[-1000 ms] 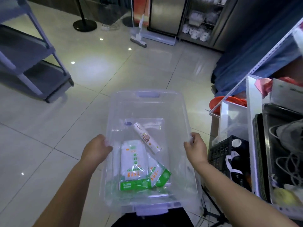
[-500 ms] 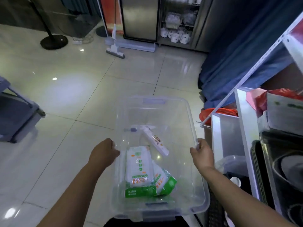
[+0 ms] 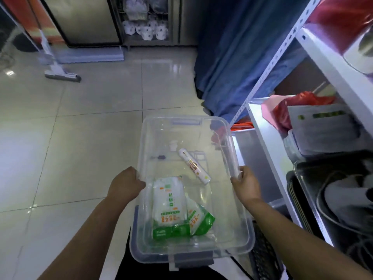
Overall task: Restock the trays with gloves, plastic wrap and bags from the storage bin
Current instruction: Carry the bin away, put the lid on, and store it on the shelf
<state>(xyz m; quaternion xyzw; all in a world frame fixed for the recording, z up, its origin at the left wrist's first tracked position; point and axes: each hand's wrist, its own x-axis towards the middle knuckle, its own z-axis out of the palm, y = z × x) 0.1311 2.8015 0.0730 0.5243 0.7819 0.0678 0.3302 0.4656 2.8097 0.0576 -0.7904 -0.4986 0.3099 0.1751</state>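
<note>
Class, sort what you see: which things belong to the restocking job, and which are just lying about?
Job: clear bin, green-and-white packs, white roll, left hand, right hand.
Lying about: floor squeegee, blue cloth, red bag.

pale, glossy floor tiles [image 3: 80, 138] catch ceiling-light reflections across the left of the room. a floor squeegee [image 3: 62, 75] rests head-down on the tiles at far left, its handle rising toward an orange-and-red banner [image 3: 48, 23]. behind it stands a steel cabinet door [image 3: 84, 19], and beside that a wire rack [image 3: 145, 31] stacked with white wrapped bundles. a blue cloth [image 3: 232, 57] hangs to the floor at centre right, next to a white metal shelving unit [image 3: 268, 146] with a perforated upright. on 1 shelf sit a red plastic bag [image 3: 302, 102] and a white box [image 3: 319, 122] with green print. a black mesh crate [image 3: 262, 259] stands low beside the unit.
</note>
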